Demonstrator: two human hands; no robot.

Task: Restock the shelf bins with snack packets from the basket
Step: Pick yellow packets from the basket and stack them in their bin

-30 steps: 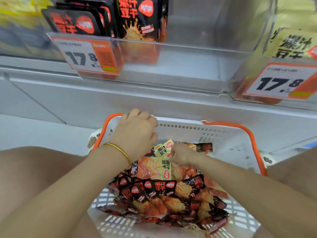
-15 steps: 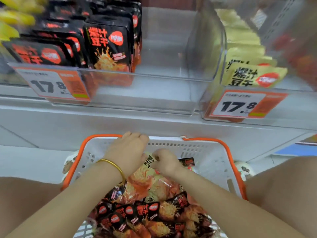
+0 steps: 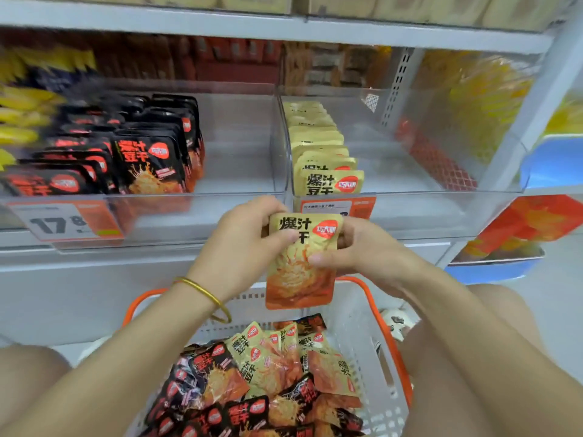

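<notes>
Packets in black wrappers (image 3: 148, 162) stand in rows at the left of the left bin (image 3: 205, 216), whose right part is bare. Our left hand (image 3: 239, 244), the one with the gold bangle (image 3: 205, 298), is raised in front of that bin's corner. Its thumb is curled over the upper left of a yellow packet (image 3: 301, 269) and its fingers are behind it.

The packet hangs upright with its print toward us, held between both hands. It is clear above the basket (image 3: 353, 326) and just below the shelf edge. A second ago both hands were down among the pile in the basket, and the shelf sat higher in our view. Now they have come up with this packet, and we are looking straight into the bins. Our right hand (image 3: 359, 250) pinches the packet's right edge, with its thumb on the front.

Above and just to the right, the right bin (image 3: 441, 212) holds a row of the same yellow packets (image 3: 328, 181) along its left wall, with open floor beside them. We judge the pick finished and the flavour matched, so what remains is to lift the packet over the front wall and stand it at the head of that row.

The frame is smeared, so we cannot say whether a second packet rides behind the one we see. Many black and yellow packets still lie in the basket, so the restocking is far from done.
</notes>
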